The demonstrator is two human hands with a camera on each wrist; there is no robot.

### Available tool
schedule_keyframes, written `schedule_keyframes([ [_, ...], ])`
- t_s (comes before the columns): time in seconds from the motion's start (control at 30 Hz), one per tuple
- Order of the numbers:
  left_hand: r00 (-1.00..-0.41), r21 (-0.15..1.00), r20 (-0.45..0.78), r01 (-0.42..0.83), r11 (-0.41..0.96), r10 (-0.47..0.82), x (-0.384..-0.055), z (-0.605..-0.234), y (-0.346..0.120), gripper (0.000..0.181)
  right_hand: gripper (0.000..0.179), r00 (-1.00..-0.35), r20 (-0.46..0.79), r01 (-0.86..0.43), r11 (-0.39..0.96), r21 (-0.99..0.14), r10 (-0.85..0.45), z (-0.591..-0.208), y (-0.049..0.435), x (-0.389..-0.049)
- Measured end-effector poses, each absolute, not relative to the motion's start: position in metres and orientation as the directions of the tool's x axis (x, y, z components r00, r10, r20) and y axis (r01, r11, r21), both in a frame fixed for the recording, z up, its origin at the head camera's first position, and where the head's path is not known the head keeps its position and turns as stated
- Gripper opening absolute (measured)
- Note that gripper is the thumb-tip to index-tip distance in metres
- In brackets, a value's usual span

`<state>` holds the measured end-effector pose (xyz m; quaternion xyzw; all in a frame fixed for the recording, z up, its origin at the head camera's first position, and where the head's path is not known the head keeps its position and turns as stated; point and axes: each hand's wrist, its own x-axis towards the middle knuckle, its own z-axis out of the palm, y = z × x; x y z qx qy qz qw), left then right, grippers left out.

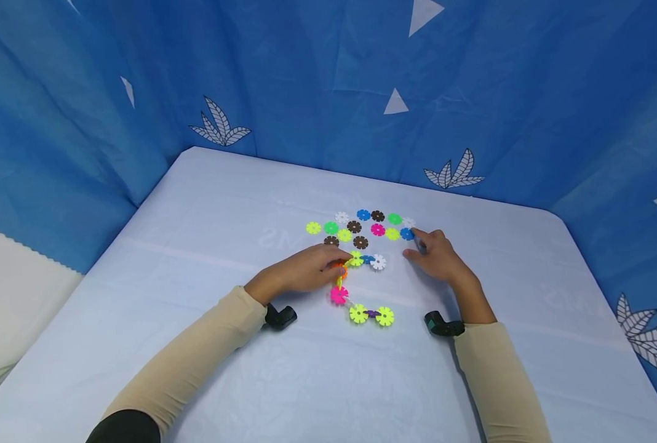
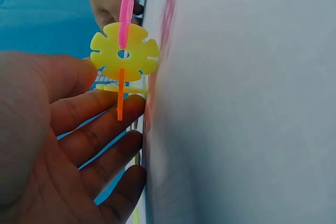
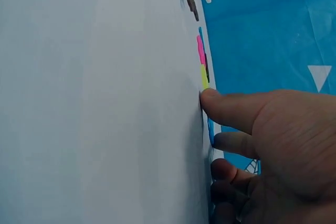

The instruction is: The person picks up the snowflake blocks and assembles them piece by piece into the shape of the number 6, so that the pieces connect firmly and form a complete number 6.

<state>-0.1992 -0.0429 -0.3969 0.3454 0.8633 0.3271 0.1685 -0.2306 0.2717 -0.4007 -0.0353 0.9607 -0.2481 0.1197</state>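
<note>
A chain of interlocked snowflake discs bends on the white table, with a pink disc [image 1: 339, 295], a white disc [image 1: 378, 262] and yellow discs [image 1: 385, 317] among its pieces. My left hand [image 1: 309, 267] holds the chain near its upper bend, thumb and index finger at the orange disc [image 2: 120, 106] and the yellow disc beside it; the other fingers are spread. At the right of the loose discs, my right hand [image 1: 438, 255] touches a blue disc [image 1: 406, 234] with its index fingertip. Its thumb stands apart from that finger, and the remaining fingers are bent.
Several loose discs lie behind the chain, including brown discs [image 1: 360, 242], a green disc [image 1: 395, 218] and a pink disc [image 1: 378, 229]. A blue curtain [image 1: 317, 80] hangs behind the table [image 1: 223, 203]. Black devices [image 1: 443, 324] sit at both wrists.
</note>
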Motion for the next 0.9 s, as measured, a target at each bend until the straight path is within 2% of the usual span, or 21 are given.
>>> schedule_keyframes([
  [0.3,-0.702,0.676,-0.058,0.495,0.545,0.71,-0.1999,-0.3975,-0.0428,0.043,0.041,-0.985,-0.159,0.018,0.858,-0.513,-0.074,-0.3979,0.2697,-0.2284],
  [0.6,-0.7,0.678,-0.052,0.499,0.539,0.713,-0.1999,-0.3972,-0.0428,0.043,0.044,-0.982,-0.173,0.02,0.863,-0.504,-0.078,-0.3984,0.2678,-0.2289],
  [0.9,-0.704,0.676,-0.056,0.495,0.546,0.708,-0.1995,-0.3968,-0.0428,0.043,0.028,-0.97,-0.195,-0.002,0.811,-0.586,-0.143,-0.3949,0.2665,-0.2251],
])
